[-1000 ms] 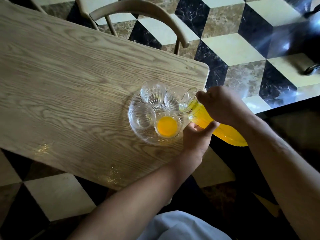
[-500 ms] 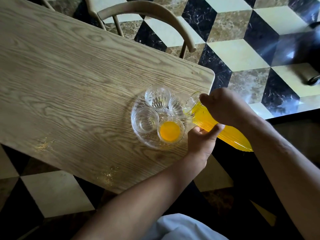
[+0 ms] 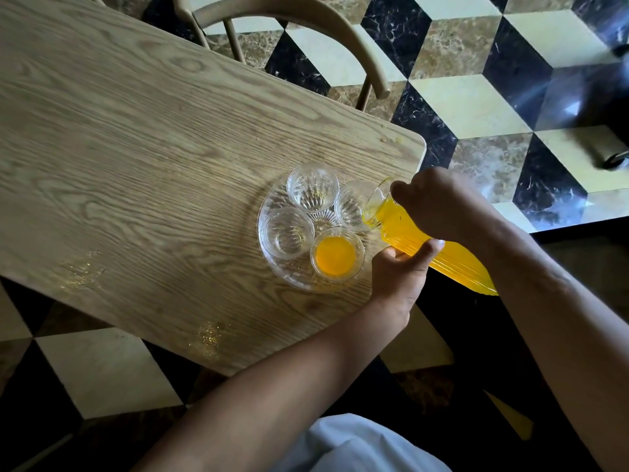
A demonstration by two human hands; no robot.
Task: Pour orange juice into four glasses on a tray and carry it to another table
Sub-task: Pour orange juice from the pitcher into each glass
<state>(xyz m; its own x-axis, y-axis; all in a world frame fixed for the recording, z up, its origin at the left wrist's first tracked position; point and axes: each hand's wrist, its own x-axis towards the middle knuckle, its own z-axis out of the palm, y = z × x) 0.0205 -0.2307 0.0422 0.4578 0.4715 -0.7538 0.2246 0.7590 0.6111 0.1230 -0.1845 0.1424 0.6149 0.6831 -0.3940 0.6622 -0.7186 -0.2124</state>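
Tipped further now, the jug (image 3: 425, 241) has its lip over the right glass (image 3: 354, 206) on the tray (image 3: 272, 267); juice nears the spout. Right hand (image 3: 439, 202) grasps its neck, left hand (image 3: 398, 277) cups beneath, likely steadying the pour.

- One view only, from a head-worn camera, looking steeply down and forward.
- It sits above the near right corner of the counter (image 3: 136, 137), close enough that both forearms fill the lower frame.
- The wide lens bends the counter edges; the counter runs tilted across the frame.
- Past the far edge show a chair (image 3: 306, 25) and floor (image 3: 476, 107).
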